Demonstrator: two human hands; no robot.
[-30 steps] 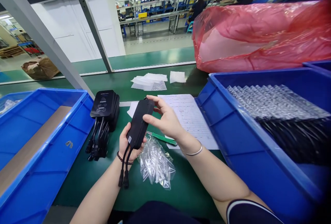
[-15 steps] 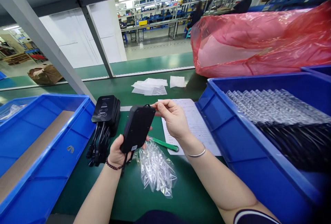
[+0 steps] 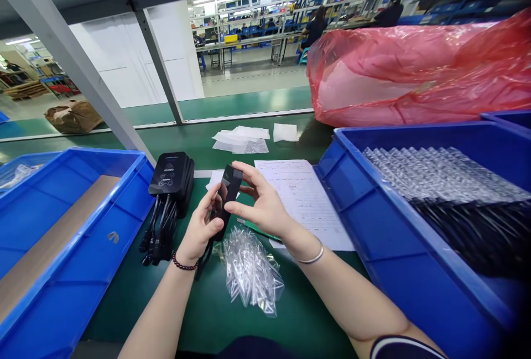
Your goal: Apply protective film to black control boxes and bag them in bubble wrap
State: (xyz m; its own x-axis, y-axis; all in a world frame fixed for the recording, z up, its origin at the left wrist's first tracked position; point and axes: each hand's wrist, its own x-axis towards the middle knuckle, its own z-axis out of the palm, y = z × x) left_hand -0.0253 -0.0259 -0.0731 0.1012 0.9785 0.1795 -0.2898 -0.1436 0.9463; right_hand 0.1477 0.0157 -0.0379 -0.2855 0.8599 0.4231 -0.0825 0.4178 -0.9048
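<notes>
A flat black controller box (image 3: 230, 186) with a cable at its lower end is held on edge between my two hands. My left hand (image 3: 199, 230) grips its left face and lower end, fingers and thumb closed on it. My right hand (image 3: 267, 204) has its thumb on the right side and its index finger at the top corner. Below lies a heap of clear plastic sleeves (image 3: 252, 273). Partly hidden under my right hand is a green cutter knife (image 3: 259, 230). To the left, similar black boxes (image 3: 168, 173) are stacked, their cables (image 3: 160, 226) toward me.
A blue bin (image 3: 53, 270) with a brown board stands left. Another blue bin (image 3: 398, 237), at right, holds rows of clear-wrapped items with black cables. A written sheet (image 3: 296, 196) lies beside it. White slips (image 3: 240, 139) and a red plastic bag (image 3: 415, 77) are farther back.
The box has turned from its broad back to a narrow edge facing me. My right hand has moved slightly down and left, its thumb now on the box's side.
</notes>
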